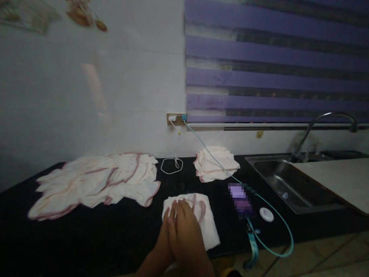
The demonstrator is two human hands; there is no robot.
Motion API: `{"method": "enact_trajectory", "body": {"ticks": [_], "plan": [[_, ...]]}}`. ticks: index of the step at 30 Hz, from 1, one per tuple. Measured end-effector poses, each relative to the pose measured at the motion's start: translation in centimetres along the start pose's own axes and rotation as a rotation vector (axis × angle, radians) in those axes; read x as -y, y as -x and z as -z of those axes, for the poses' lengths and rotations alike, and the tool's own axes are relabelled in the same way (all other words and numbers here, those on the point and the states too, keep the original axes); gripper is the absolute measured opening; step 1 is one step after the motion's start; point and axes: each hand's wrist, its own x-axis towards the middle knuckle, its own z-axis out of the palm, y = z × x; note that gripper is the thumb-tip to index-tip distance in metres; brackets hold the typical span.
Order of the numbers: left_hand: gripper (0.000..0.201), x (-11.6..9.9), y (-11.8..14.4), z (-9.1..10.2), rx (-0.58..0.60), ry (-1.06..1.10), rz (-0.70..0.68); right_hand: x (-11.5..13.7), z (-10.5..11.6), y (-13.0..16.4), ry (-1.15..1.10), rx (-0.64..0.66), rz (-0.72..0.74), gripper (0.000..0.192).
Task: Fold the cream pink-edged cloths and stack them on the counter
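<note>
A white cloth with pinkish-red edging (210,230) lies folded into a rough square at the front of the black counter. Both hands rest on it, side by side and touching. My right hand (185,225) lies over the cloth's left part with its fingers stretched forward. Partly behind it, my left hand (166,231) also reaches forward, fingers extended against the cloth. Neither hand visibly grips anything. To the left spreads a rumpled heap of similar white cloths (101,180). A folded stack of cloths (215,166) sits near the wall.
Right of the folded cloth are a phone (240,200), blurred out, a teal cable (286,227) and a round white object (266,214). A white cable (171,172) lies by the wall below a socket (176,119). Farther right are a sink (291,186) and a board (346,176).
</note>
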Motion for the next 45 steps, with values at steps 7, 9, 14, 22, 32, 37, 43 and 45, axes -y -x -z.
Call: {"method": "enact_trajectory", "body": {"ticks": [7, 9, 14, 22, 32, 37, 43, 45], "plan": [[0.074, 0.3, -0.6, -0.1, 0.053, 0.126, 0.002, -6.0, 2.6, 0.4, 0.029, 0.179, 0.082, 0.032], [0.078, 0.4, -0.7, -0.3, 0.034, 0.151, 0.028, -7.7, 4.2, 0.4, 0.076, 0.248, 0.084, 0.033], [0.081, 0.0, -0.6, -0.1, 0.052, 0.192, 0.041, -7.6, 6.3, 0.5, 0.332, 0.418, -0.074, 0.051], [0.043, 3.6, -3.6, 3.4, 0.259, 0.427, 0.043, -0.2, 4.4, -1.0, 0.122, 0.224, -0.088, 0.036], [0.037, 6.8, -5.7, -1.8, 0.165, 0.586, 0.212, -6.1, -2.8, 3.0, 0.262, 0.311, 0.018, 0.096], [0.037, 7.3, -5.9, -1.5, 0.14, 0.724, 0.23, -6.6, -3.0, 3.5, 0.291, 0.367, 0.045, 0.126], [0.039, 7.7, -6.4, -1.4, 0.085, 1.034, 0.33, -6.8, -2.1, 3.5, 0.25, 0.438, 0.129, 0.14], [0.038, 7.7, -6.5, -1.5, 0.077, 1.069, 0.353, -6.7, -1.7, 3.4, 0.253, 0.457, 0.144, 0.143]]}}
